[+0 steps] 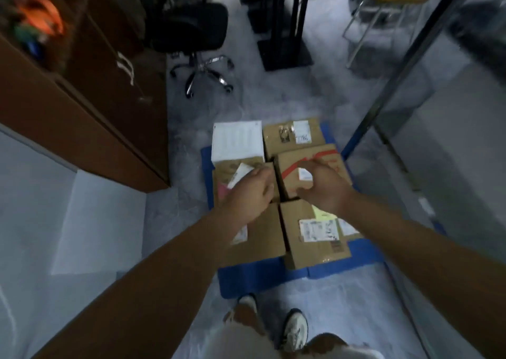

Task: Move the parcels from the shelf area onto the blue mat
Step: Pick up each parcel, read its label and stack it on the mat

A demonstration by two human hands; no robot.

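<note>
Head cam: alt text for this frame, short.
Both bare hands, left hand and right hand, reach down over a cardboard parcel with red tape, among several parcels packed on a blue mat on the floor. A black office chair stands beyond.

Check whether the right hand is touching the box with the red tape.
Cannot tell. In the head view the right hand overlaps the box with the red tape, fingers curled, but blur hides any contact or gap.

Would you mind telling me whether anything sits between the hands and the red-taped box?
Nothing visible does. The left hand and right hand flank the red-taped box, which already sits among other boxes on the blue mat.
</note>
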